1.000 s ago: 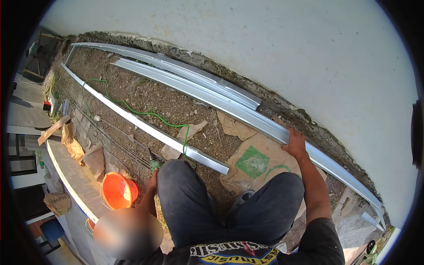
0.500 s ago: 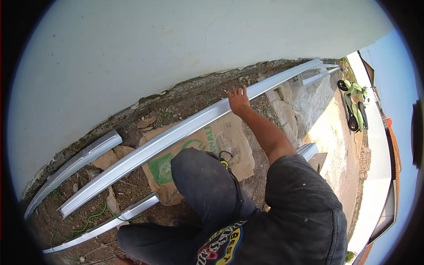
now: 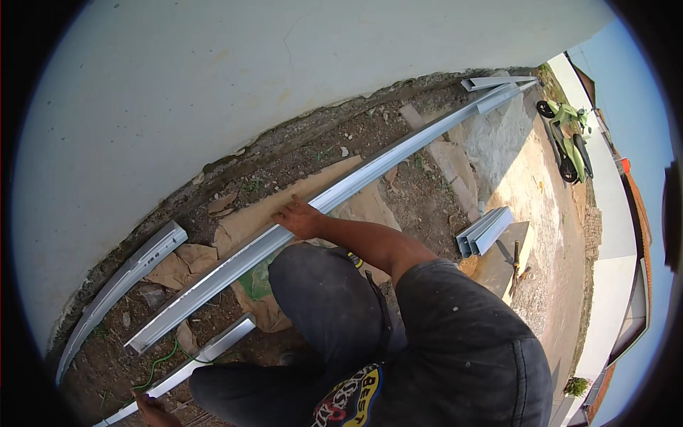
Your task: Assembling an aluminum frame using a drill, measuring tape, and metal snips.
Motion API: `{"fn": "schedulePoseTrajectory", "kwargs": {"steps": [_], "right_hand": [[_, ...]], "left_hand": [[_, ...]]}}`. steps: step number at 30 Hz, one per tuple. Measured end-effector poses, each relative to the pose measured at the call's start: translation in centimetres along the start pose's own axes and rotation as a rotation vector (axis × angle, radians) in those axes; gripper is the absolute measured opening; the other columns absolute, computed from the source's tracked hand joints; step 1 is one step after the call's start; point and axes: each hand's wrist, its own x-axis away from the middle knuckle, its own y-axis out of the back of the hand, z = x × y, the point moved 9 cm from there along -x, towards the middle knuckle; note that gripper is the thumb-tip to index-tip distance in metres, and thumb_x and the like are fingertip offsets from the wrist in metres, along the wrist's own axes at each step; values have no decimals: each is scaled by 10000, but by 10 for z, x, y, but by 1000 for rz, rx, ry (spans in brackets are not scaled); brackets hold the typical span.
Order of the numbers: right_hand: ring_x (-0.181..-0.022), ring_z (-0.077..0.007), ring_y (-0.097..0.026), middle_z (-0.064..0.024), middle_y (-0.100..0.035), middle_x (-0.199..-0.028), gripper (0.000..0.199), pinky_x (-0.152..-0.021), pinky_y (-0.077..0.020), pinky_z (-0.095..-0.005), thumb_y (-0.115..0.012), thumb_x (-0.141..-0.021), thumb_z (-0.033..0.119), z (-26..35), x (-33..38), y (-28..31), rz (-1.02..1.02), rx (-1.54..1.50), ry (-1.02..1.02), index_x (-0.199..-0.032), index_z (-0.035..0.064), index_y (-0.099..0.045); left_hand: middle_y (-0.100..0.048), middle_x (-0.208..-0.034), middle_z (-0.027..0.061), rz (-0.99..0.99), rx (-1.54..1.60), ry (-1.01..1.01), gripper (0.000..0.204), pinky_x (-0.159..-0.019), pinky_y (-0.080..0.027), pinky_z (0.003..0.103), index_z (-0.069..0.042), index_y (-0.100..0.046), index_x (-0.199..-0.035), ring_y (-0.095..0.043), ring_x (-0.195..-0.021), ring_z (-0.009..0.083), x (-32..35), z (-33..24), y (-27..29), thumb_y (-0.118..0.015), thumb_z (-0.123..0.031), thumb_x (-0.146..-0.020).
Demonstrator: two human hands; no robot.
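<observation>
A long silvery metal channel (image 3: 398, 153) stretches diagonally from the lower left to the far right, partly over flattened brown cardboard (image 3: 334, 174). My right hand (image 3: 302, 217) is closed around it at about mid-length, fingers curled over its far edge. At the bottom left, my left hand (image 3: 155, 411) shows only partly. Its fingers look extended, beside a shorter metal strip (image 3: 213, 347), and I see nothing held. A thin green cord (image 3: 158, 364) lies across that strip. Another metal channel (image 3: 135, 274) rests along the wall's foot.
A pale wall (image 3: 213, 92) rises along the far side above rough dirt. Stacked short channels (image 3: 485, 232) lie to the right, near a flat board (image 3: 501, 267) with a tool on it. Further metal lengths (image 3: 491, 82) lie at the far end. A green motor scooter (image 3: 567, 142) stands beyond.
My right hand has moved down and left along the channel. The channel has shifted nearer and turned, exposing cardboard beyond it. More of my left hand shows beside the short strip.
</observation>
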Motion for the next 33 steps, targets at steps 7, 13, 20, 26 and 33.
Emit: {"fn": "schedulePoseTrajectory", "kwargs": {"steps": [7,13,20,26,33], "right_hand": [[-1103,-305,-586,-161,-593,-1153,416,-962,-438,-487,-560,-872,190,-4,10,15,-61,89,-28,-1269,79,-506],[-1163,-327,-570,-167,-590,-1170,433,-1107,-362,-533,-617,-856,138,-122,76,35,-5,257,-195,-1260,57,-483],[-1456,-391,-322,-185,-407,-1522,590,-1173,-188,-662,-630,-930,257,-221,113,95,162,521,-710,-1435,48,-410],[-1444,-360,-339,-184,-393,-1514,936,-1185,-232,-601,-798,-787,388,-56,41,55,105,58,-184,-1535,122,-301],[-1231,-326,-499,-150,-509,-1274,711,-1071,-390,-524,-705,-806,227,-45,-8,29,-91,177,-112,-1434,69,-413]], "left_hand": [[-297,-608,-47,69,50,-5,496,-499,-191,277,-152,-412,-661,-242,-532,72,17,9,-24,-591,-471,-996],[-310,-603,-57,63,73,-1,469,-480,-195,259,-160,-440,-674,-254,-521,59,9,12,-7,-602,-468,-989],[-395,-668,-50,144,111,10,355,-489,-254,238,-149,-517,-799,-355,-548,46,36,-2,3,-528,-407,-1043],[-452,-728,-39,277,426,208,258,-515,-320,220,-150,-553,-854,-442,-632,84,49,-10,-39,-560,-339,-1030],[-531,-771,-19,530,505,449,165,-531,-348,229,-90,-633,-1023,-492,-660,105,59,0,-83,-605,-248,-984]]}}
